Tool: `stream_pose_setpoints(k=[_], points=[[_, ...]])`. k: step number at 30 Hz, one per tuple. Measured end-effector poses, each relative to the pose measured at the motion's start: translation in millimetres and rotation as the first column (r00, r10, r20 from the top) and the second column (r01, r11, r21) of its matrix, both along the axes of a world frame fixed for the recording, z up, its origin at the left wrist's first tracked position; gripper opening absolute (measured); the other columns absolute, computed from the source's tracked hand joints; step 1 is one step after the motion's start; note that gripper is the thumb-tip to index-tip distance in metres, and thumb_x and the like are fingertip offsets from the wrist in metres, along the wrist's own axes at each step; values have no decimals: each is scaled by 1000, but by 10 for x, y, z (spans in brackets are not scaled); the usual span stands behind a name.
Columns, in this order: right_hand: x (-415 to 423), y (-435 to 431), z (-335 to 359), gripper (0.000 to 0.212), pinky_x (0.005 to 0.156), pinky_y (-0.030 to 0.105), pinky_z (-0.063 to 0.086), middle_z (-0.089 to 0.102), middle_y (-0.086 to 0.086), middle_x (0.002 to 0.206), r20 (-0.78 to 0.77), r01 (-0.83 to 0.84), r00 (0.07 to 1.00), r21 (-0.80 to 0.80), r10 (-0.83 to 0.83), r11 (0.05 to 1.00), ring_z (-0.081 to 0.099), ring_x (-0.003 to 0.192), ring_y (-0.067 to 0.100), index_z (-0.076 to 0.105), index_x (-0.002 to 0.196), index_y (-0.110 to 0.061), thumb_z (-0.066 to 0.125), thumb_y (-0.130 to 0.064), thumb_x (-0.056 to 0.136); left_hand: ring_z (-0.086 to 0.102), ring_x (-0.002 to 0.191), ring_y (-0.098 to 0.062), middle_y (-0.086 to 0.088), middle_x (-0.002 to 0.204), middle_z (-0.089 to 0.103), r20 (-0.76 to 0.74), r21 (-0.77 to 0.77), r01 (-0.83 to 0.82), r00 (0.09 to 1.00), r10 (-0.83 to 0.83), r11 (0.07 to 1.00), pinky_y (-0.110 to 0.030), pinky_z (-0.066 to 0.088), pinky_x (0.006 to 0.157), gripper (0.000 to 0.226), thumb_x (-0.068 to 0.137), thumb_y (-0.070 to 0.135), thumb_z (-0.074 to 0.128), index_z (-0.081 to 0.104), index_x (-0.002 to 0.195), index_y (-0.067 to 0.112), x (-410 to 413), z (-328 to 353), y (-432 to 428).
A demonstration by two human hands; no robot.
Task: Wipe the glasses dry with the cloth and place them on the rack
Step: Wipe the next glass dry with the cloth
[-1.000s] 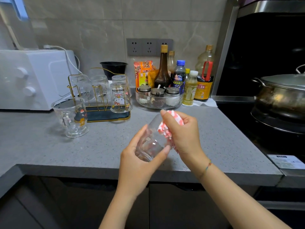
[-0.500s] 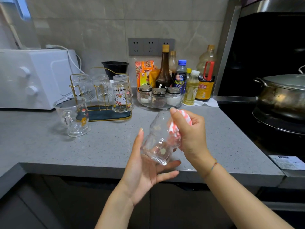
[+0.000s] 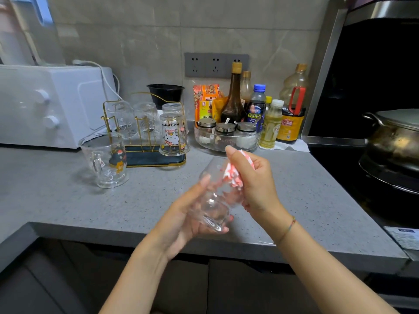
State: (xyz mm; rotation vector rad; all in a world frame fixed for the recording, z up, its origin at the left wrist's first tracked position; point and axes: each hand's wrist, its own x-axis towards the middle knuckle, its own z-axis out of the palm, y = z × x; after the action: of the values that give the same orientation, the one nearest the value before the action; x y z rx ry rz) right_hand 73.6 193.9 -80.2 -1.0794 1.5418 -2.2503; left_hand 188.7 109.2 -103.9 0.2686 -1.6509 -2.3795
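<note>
My left hand (image 3: 181, 220) cradles a clear glass (image 3: 213, 200) from below, fingers curled round its base, above the counter's front edge. My right hand (image 3: 254, 182) grips a red-and-white cloth (image 3: 233, 177) and presses it against the glass's upper side. The gold wire rack (image 3: 145, 132) on a dark tray stands at the back left with several glasses upside down on it, among them a cartoon-cat glass (image 3: 173, 134). A glass mug (image 3: 106, 159) with a handle and a picture stands upright in front of the rack's left end.
A white oven (image 3: 45, 105) fills the back left. Behind the hands is a glass bowl with spice jars (image 3: 226, 137), then bottles (image 3: 235, 98) against the wall. A pot (image 3: 394, 137) sits on the stove at right. Grey counter (image 3: 68, 200) lies open at front left.
The glass has turned in my left hand, which opened half a second ago and now curls under its base again. My right hand with the cloth stays against the glass.
</note>
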Motion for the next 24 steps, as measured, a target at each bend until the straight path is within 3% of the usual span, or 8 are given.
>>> stream_pose_setpoints(k=[2,4,7,11,15,19,22,24], points=[[-44,-72,14,42,52,25,40,48,3,50,89,-68,994,4,67,998,46,48,21,49,57,-9,68,-41,78,71,66,-28,-15,100,72,22,273,125,991,-136,954,-34,60,52,67,51,53,88,77,100,9,-30,6,-109],[-141,-166,49,38,57,27,43,51,1,55,266,-57,962,-4,56,998,48,53,16,53,60,-15,67,-42,82,70,66,-30,-17,108,69,-13,398,182,981,-193,899,-34,60,50,77,49,48,92,73,108,3,-62,-10,-236],[-415,-299,82,38,53,32,52,58,1,61,404,30,914,33,-40,999,55,52,13,61,78,-11,49,-44,95,71,72,-29,-21,122,65,-7,366,102,994,-107,925,-36,61,56,73,61,53,83,71,115,5,-117,-51,-411],[-623,-458,-36,45,36,27,48,61,5,50,441,-77,897,239,-37,968,55,35,16,61,85,-7,35,-40,102,70,79,-28,-25,121,64,24,431,-37,999,30,902,-39,60,67,66,78,52,61,68,118,1,-214,-128,-647],[-731,-636,-324,33,48,28,43,56,13,60,384,-154,923,416,-20,896,52,47,23,59,74,-6,42,-19,100,63,93,-29,-20,119,64,53,449,-122,993,110,885,-40,57,80,74,78,49,63,56,133,0,-286,-171,-818],[-897,-728,-553,7,51,14,43,57,7,75,158,-29,984,607,-85,794,51,61,12,53,90,-10,58,-14,94,63,92,-24,-19,133,59,47,410,-183,983,179,894,-32,55,72,78,71,44,78,54,136,8,-307,-193,-880],[-969,-731,-626,13,86,23,46,56,8,109,-107,235,970,640,-218,731,54,96,19,54,97,-17,64,-16,89,69,85,-23,-17,118,69,29,348,-178,983,179,921,-31,57,71,83,46,41,95,67,120,12,-311,-210,-879],[-861,-689,-516,13,90,27,42,56,5,112,-117,247,969,545,-219,801,51,105,19,57,100,-17,64,-18,89,69,79,-23,-16,104,72,23,295,-225,973,229,929,-32,57,70,72,51,42,90,68,113,12,-323,-201,-858]])
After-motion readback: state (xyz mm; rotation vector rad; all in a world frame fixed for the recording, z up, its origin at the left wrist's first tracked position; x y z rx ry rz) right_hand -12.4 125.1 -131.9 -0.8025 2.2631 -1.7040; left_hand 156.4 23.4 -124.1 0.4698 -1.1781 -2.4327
